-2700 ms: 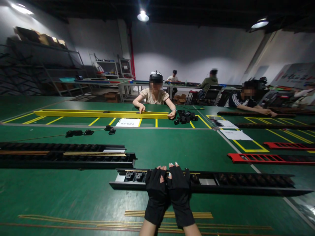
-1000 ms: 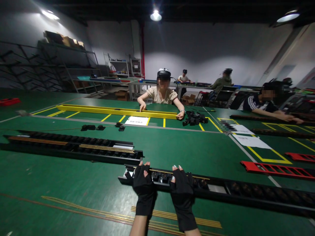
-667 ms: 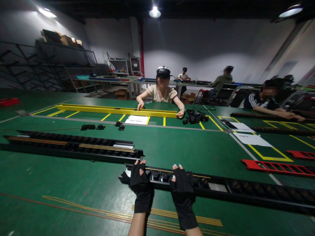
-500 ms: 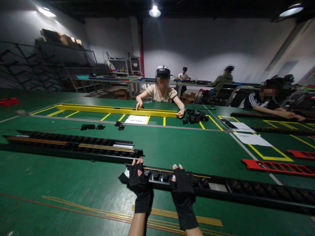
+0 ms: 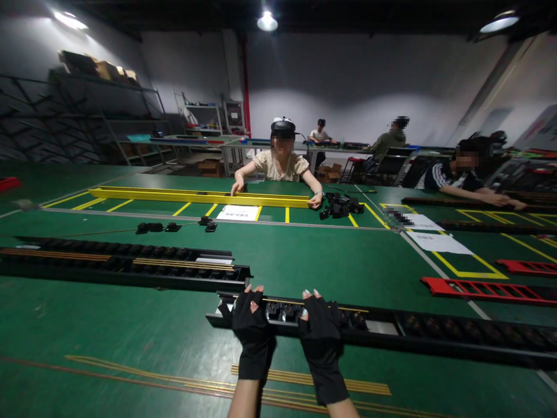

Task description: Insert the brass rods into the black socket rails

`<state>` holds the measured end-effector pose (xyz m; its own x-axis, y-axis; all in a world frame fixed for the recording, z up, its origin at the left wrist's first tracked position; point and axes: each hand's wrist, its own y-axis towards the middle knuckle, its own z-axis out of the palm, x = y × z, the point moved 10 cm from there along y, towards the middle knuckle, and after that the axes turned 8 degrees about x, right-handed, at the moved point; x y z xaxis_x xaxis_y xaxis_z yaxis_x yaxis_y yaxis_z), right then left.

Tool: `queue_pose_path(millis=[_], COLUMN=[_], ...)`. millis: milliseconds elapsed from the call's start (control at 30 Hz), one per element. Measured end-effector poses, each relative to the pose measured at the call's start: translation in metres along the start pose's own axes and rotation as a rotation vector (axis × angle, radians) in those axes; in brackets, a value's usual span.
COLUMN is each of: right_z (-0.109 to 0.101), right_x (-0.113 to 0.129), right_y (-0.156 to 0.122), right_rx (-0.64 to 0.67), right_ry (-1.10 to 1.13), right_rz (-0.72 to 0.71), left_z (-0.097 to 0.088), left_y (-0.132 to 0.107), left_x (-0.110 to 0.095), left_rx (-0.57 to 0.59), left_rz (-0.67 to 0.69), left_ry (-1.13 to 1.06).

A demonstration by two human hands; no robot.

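A long black channel [image 5: 383, 342] lies across the green table in front of me, with a row of small black blocks [image 5: 289, 312] inside it. A thin brass rod [image 5: 354, 309] runs lengthwise over the blocks. Near the channel's left end, my left hand [image 5: 251, 319] in a black fingerless glove grips across it, fingertips at the far edge. My right hand [image 5: 321, 322], gloved alike, is closed over the channel further right, its thumb beside the blocks. The palms hide the blocks beneath them.
Brass rods [image 5: 322, 380] lie on the table nearest me. Another pair of black channels [image 5: 174, 278] with rods on top is at left. Across the table a co-worker [image 5: 282, 159] handles a yellow channel [image 5: 195, 197]. Red slotted frames [image 5: 483, 289] lie at right.
My left hand has slid slightly right along the channel, baring more of its left end. The right hand stays at about the same place on it. The view has shifted a little.
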<state>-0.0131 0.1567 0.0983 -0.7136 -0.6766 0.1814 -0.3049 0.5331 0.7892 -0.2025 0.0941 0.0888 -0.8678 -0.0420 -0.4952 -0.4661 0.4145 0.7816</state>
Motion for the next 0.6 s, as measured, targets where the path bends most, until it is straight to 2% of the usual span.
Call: queue_pose_path(millis=[167,367,500,600], right_z=[-0.001,-0.001,-0.002,-0.004], right_x=[0.001,0.001,0.000,0.001], right_y=[0.000,0.000,0.000,0.001], right_rx=[-0.012,-0.008,-0.027,-0.047], right_ry=[0.007,-0.005,0.013,0.022], right_rz=[-0.001,-0.004,0.013,0.016], left_z=[0.005,0.010,0.023,0.027], left_y=[-0.001,-0.004,-0.011,-0.013], left_x=[-0.018,-0.029,-0.044,-0.050], left_rx=[0.021,0.035,0.122,0.134], left_rz=[0.059,0.085,0.163,0.177], left_ry=[0.058,0.100,0.061,0.101])
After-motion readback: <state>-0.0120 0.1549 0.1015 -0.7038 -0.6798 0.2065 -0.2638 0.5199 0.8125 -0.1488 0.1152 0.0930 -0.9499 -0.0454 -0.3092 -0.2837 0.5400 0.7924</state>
